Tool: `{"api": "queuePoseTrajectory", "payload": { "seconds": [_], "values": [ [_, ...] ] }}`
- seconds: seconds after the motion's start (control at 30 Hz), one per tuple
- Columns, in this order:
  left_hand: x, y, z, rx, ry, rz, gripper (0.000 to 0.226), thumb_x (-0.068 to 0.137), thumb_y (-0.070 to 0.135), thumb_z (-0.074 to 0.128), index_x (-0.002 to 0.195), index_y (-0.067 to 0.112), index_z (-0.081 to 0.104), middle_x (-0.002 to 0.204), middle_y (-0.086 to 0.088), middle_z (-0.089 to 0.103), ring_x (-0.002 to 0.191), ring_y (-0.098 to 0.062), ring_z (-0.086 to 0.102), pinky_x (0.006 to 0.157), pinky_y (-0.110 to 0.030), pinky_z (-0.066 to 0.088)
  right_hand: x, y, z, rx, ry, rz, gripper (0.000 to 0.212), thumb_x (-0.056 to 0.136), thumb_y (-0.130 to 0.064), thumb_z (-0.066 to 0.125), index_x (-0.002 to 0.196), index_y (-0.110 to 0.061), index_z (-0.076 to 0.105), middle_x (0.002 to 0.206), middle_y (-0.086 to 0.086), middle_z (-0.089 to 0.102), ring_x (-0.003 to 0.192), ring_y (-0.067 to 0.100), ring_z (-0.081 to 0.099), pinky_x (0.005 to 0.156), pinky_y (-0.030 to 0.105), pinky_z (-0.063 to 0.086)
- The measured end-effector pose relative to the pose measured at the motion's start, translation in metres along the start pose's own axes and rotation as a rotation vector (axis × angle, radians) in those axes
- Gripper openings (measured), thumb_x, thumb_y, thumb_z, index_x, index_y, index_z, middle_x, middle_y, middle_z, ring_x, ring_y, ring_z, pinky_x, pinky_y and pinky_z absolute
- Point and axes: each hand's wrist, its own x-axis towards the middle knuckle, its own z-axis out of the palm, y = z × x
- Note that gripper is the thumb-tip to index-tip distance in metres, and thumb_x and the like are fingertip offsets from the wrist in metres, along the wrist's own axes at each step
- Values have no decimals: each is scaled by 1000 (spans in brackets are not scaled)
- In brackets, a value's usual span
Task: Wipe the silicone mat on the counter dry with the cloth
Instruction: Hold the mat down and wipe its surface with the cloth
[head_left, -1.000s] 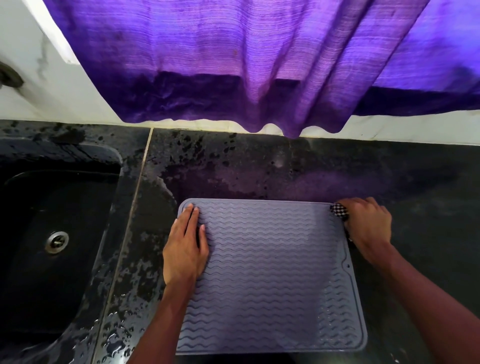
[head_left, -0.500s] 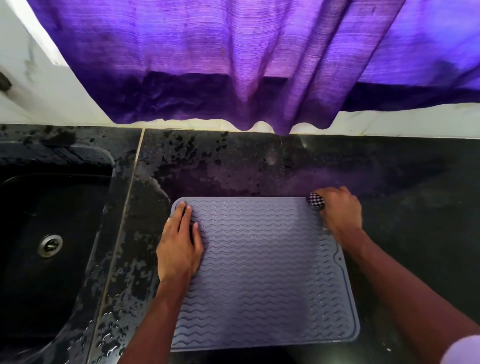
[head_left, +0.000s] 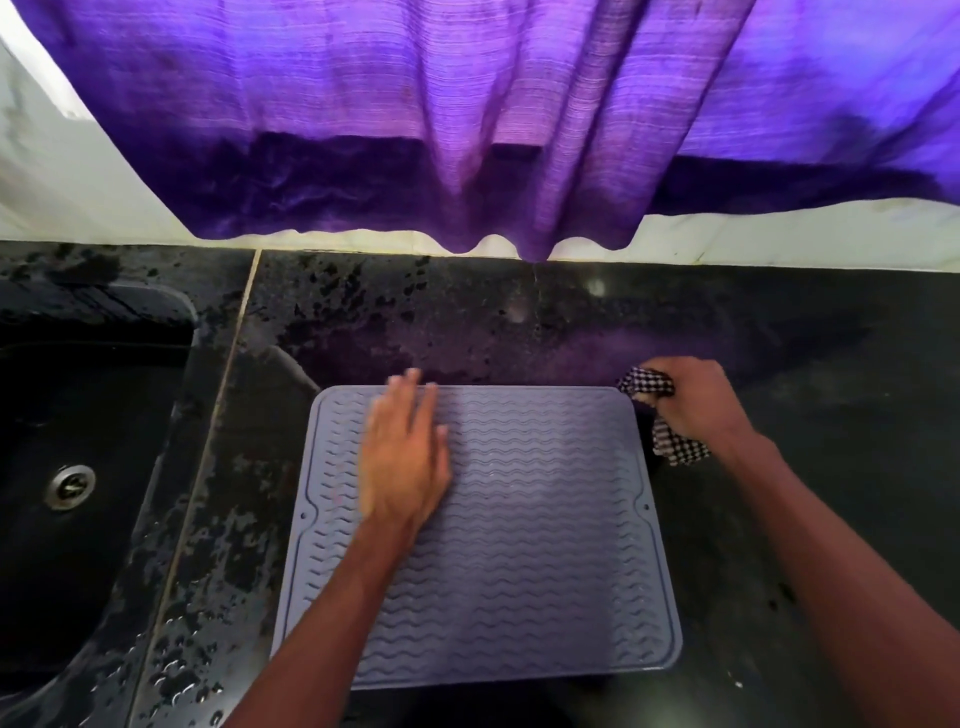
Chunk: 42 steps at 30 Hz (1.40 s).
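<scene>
A person's 2 bare hands work over a grey-lilac silicone mat (head_left: 519, 561) that lies flat on a black stone counter (head_left: 805, 338), just to the right of a dark sink (head_left: 104, 561), its near edge close to the counter's front. The mat's wavy ridges run across its whole face, and its raised border has a small notch on each side. The left hand (head_left: 402, 457) is spread open over the far left part of the mat, palm down, fingers straight and close together, pointing toward the wall; it is blurred, so it cannot be told whether the palm presses on the ridges or hangs just above them, and it has hold of nothing. The right hand (head_left: 696, 400) is curled tight round a bunched black-and-white checked cloth (head_left: 675, 449) at the mat's far right corner, on the counter just beside the mat's edge; 1 end of the cloth pokes out past the knuckles toward the corner and another hangs down below the hand. Both forearms reach in from the bottom, the left one crossing the mat's near left part. Water beads (head_left: 176, 670) stand on the counter strip between sink and mat, and a round metal drain (head_left: 70, 486) shows in the basin. A purple curtain (head_left: 415, 104) hangs over the pale wall (head_left: 62, 182) behind.
</scene>
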Motion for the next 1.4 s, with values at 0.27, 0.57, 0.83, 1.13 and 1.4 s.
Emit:
{"api": "queuePoseTrajectory", "payload": {
  "seconds": [0.27, 0.57, 0.83, 1.13, 1.4],
  "values": [
    [38, 105, 62, -175, -388, 401, 63, 101, 33, 21, 153, 4, 40, 160, -13, 39, 149, -27, 36, 124, -37, 16, -11, 14, 45, -270, 152, -245, 42, 69, 2, 68, 104, -21, 73, 100, -2, 68, 86, 28, 55, 71, 38, 48],
    [34, 104, 67, -108, -366, 385, 60, 104, 38, 24, 159, 15, 32, 166, 0, 29, 154, -16, 25, 128, -34, 13, -40, 4, 36, -323, 43, -162, 38, 73, 1, 70, 104, -20, 74, 93, 4, 66, 90, 27, 55, 72, 40, 52],
    [33, 107, 66, -63, -374, 388, 62, 103, 39, 20, 159, 15, 31, 166, -1, 28, 154, -17, 24, 128, -35, 13, -86, 9, 30, -259, 51, 2, 44, 68, 1, 68, 106, -21, 72, 96, 5, 67, 92, 30, 58, 73, 40, 52],
    [58, 134, 64, -14, -508, 535, 70, 97, 19, 43, 161, 9, 19, 170, -5, 12, 157, -20, 10, 128, -38, 3, -57, 16, 9, -112, 226, -64, 51, 65, 9, 58, 105, -20, 71, 91, 4, 70, 85, 27, 52, 67, 36, 47],
    [68, 132, 73, -203, -479, 473, 69, 87, 16, 28, 155, 6, 38, 165, -3, 30, 153, -16, 26, 128, -30, 9, -27, 5, 35, -167, 194, -91, 30, 77, 3, 59, 98, -15, 71, 90, 6, 69, 84, 29, 53, 66, 40, 48]
  ]
}}
